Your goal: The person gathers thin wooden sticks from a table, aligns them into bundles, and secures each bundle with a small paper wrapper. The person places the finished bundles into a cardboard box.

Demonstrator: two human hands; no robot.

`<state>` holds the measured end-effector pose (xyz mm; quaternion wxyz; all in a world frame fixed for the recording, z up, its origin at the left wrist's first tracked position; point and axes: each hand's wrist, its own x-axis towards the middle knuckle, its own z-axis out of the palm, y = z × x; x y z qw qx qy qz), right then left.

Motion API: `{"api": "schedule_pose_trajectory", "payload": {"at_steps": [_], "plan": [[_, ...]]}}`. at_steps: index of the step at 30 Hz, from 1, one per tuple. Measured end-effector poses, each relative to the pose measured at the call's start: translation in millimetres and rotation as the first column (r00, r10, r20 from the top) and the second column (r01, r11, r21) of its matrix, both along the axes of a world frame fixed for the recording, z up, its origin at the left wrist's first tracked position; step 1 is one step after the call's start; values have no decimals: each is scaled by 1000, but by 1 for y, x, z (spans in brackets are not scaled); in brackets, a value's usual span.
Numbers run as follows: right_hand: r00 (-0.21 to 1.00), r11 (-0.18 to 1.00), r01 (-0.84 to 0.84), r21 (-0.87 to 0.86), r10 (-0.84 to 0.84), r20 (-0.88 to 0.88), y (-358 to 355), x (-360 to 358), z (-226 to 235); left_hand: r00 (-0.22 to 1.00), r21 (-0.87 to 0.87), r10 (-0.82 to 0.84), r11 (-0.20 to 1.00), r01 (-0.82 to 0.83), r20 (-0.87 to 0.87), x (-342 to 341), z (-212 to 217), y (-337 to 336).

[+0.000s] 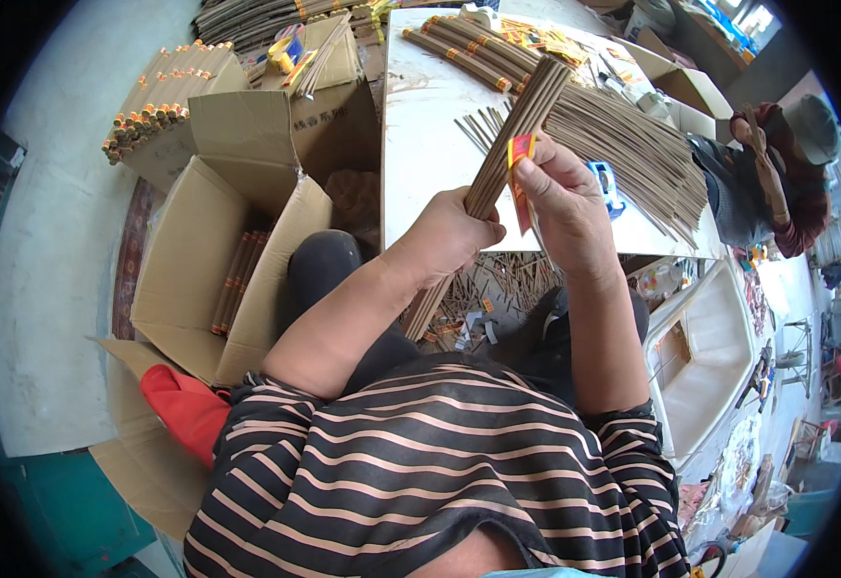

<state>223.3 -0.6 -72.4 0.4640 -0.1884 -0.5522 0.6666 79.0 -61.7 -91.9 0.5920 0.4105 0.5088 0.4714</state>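
Presently, findings as observed:

Left hand: the left hand (447, 236) is closed in a fist round the middle of a long brown bundle of thin incense sticks (509, 144), held slanting above the near edge of the white table top (420, 144).
Right hand: the right hand (560, 207) has its fingers pinched on a narrow red and yellow paper label (520, 159), pressed against the bundle just above the left hand.
Table stock: a loose fan of brown sticks (632, 144) lies on the table behind the hands; bundles already banded in orange (469, 48) lie at its far edge.
Packages: an open brown cardboard box (218, 279) stands at the left, with banded bundles inside; further left, a stack of rolled bundles (156, 101) shows orange-yellow ends.
Other: a second person (772, 169) sits at the far right.
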Motion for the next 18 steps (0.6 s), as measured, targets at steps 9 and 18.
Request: {"api": "schedule_pose_trajectory", "payload": {"at_steps": [9, 18], "plan": [[782, 964, 265, 16, -225, 582, 45, 35, -58, 996, 15, 38, 999, -39, 77, -23, -8, 4], [795, 949, 307, 78, -301, 526, 69, 9, -67, 989, -25, 35, 999, -32, 142, -24, -18, 8]]}}
